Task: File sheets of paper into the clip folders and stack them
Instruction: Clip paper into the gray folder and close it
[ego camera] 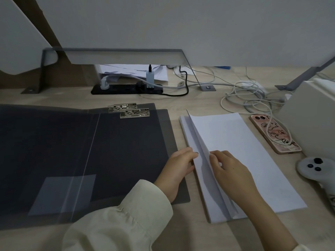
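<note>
From your head camera, the table (199, 104) carries two dark translucent clip folders (108, 151) lying open and overlapped at 9 o'clock, their metal clips (129, 111) side by side at the far edge. Just beside them, at 3 o'clock, sits the stack of white paper (244, 156).

Your left hand (178, 171) rests at the stack's left edge, fingers curled, thumb tip against the underside of a raised sheaf — it overlaps the nearer folder's right edge. Your right hand (230, 171) pinches the top edge of that sheaf between thumb and fingertips, so the lifted sheets (201, 151) stand tilted up along the stack's left side while the remaining paper lies flat. A cream sleeve (130, 214) covers your left forearm.

At 2 o'clock a phone in a pink patterned case (272, 134) lies just right of the paper, a white cable (253, 98) looped over it. A white controller (315, 167) sits at 3 o'clock — well clear of the stack. A black power strip (126, 88) lies at 12 o'clock.
</note>
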`<state>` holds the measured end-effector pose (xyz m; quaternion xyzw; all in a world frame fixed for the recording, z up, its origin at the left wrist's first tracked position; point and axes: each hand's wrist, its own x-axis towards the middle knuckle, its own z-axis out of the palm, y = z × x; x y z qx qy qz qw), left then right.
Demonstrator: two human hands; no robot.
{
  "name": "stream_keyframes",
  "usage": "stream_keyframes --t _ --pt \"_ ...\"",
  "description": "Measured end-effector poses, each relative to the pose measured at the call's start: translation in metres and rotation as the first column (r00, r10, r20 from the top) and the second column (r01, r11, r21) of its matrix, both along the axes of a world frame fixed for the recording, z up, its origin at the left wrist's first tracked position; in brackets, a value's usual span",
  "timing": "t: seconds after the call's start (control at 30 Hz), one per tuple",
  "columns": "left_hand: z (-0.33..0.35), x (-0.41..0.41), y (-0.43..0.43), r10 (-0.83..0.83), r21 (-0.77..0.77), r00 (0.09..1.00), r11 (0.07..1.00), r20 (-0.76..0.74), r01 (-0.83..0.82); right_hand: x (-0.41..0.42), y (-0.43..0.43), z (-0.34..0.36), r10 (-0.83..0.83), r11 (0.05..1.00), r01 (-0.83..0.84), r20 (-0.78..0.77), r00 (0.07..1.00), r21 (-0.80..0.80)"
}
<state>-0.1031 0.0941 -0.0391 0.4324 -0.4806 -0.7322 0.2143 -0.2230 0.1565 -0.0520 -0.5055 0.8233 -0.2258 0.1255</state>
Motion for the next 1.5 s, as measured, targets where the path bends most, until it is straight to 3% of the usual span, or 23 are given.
stream_keyframes --t 0.1,0.2,0.27,0.43,0.73,0.93,1.13,1.3,1.5 --pt "0.006 -0.002 0.003 0.038 -0.114 0.996 0.993 0.075 -0.03 0.001 0.001 -0.001 -0.011 1.0 0.011 -0.001 1.0 0.013" --pt "0.009 -0.013 0.005 -0.062 0.009 0.997 0.998 0.037 0.062 0.002 0.002 -0.001 -0.009 1.0 0.009 0.013 1.0 -0.002" --pt "0.004 -0.024 0.001 -0.111 0.014 0.985 0.994 0.134 0.11 0.002 0.003 0.0 -0.009 1.0 0.009 0.029 1.0 -0.006" --pt "-0.011 -0.038 -0.002 -0.078 -0.118 0.963 0.987 0.259 0.112 -0.001 0.009 0.003 0.01 0.998 0.001 0.168 0.986 -0.065" --pt "0.021 0.044 -0.022 -0.069 -0.198 0.995 0.977 0.078 0.083 -0.034 0.0 0.035 -0.254 0.934 0.317 0.323 0.912 -0.163" --pt "0.024 0.126 -0.045 0.088 -0.228 0.983 0.972 0.163 -0.049 0.019 -0.05 0.036 -0.171 0.972 0.233 0.589 0.79 -0.031" --pt "0.0 0.176 -0.058 0.277 -0.384 0.883 0.915 0.379 -0.122 0.071 -0.088 0.009 -0.115 0.993 0.092 0.57 0.814 0.07" --pt "-0.025 0.187 -0.062 0.378 -0.606 0.635 0.775 0.673 0.18 0.077 -0.095 -0.004 -0.107 0.993 0.069 0.5 0.859 0.095" --pt "-0.038 0.191 -0.067 0.449 -0.733 0.667 0.645 0.594 0.218 0.072 -0.098 -0.001 -0.022 0.979 -0.037 0.287 0.958 0.201"
